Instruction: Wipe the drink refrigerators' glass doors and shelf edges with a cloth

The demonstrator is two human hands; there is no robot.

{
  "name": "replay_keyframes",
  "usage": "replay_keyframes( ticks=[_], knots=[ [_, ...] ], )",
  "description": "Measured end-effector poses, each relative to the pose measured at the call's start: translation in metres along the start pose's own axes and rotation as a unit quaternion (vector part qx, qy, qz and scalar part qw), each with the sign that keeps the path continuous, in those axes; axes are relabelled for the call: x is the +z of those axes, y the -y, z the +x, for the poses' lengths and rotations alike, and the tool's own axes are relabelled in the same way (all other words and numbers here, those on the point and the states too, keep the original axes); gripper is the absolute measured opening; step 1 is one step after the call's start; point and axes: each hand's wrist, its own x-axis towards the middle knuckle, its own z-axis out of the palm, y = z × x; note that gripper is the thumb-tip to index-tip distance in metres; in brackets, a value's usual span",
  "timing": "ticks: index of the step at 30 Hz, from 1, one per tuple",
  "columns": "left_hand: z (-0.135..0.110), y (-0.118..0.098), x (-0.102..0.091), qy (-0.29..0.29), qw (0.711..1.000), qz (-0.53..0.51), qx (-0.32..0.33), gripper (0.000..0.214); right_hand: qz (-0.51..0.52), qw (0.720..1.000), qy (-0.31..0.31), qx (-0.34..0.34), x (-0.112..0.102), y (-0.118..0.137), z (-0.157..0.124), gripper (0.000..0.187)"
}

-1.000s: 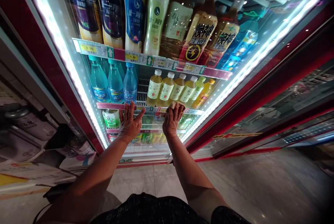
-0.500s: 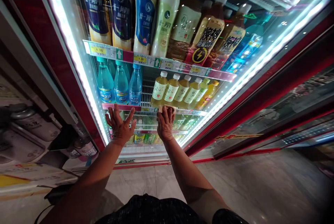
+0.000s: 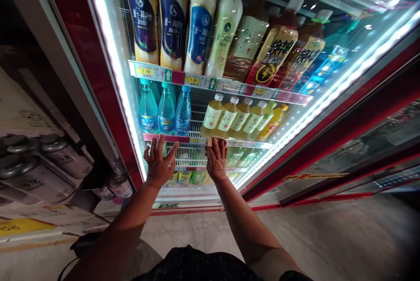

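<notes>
I face a lit drinks fridge with a glass door [image 3: 295, 80]. My left hand [image 3: 159, 163] lies flat on the glass with fingers spread, just below three blue water bottles [image 3: 166, 106]. My right hand [image 3: 216, 158] is closed on a small pale cloth [image 3: 216, 142], pressing it against the glass at the level of the second shelf's price rail [image 3: 210, 140], under a row of yellow-green tea bottles [image 3: 239, 117]. Tall milk-tea and brown drink bottles [image 3: 226, 23] fill the top shelf.
Stacked grey cans [image 3: 36, 171] and boxes stand to the left of the fridge. A red door frame [image 3: 328, 141] runs down the right side. Pale tiled floor [image 3: 328, 237] lies below. Lower shelves hold green and yellow packs [image 3: 187, 177].
My view has shifted so the fridge sits further right and lower. The right hand with the cloth moved left along the shelf rail, then back a little; the left hand stayed spread on the glass.
</notes>
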Motion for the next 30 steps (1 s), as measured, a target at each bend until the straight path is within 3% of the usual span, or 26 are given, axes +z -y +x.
replay_keyframes(
  ticks=[5, 9, 16, 22, 27, 30],
  knots=[
    [0.006, 0.012, -0.008, -0.074, 0.997, 0.011, -0.015, 0.076, -0.007, 0.999, -0.022, 0.046, 0.007, 0.008, -0.001, 0.044],
    [0.005, 0.019, -0.005, -0.033, 0.999, 0.009, -0.021, 0.074, 0.004, 0.999, 0.033, 0.011, 0.011, 0.017, -0.004, 0.042],
    [-0.002, 0.029, -0.002, -0.013, 1.000, 0.014, -0.013, 0.076, -0.008, 0.996, -0.053, 0.071, 0.013, 0.023, 0.016, 0.053],
    [-0.001, 0.033, -0.005, -0.021, 0.999, 0.035, 0.012, 0.064, 0.013, 1.000, -0.017, -0.005, 0.015, 0.037, 0.017, 0.051],
    [-0.002, 0.037, -0.008, -0.010, 0.999, 0.032, 0.007, 0.063, 0.009, 0.998, -0.046, 0.051, 0.017, 0.054, 0.031, 0.053],
    [-0.002, 0.040, -0.010, -0.009, 1.000, 0.021, 0.013, 0.063, 0.029, 0.999, -0.027, 0.013, 0.021, 0.068, 0.032, 0.048]
  ],
)
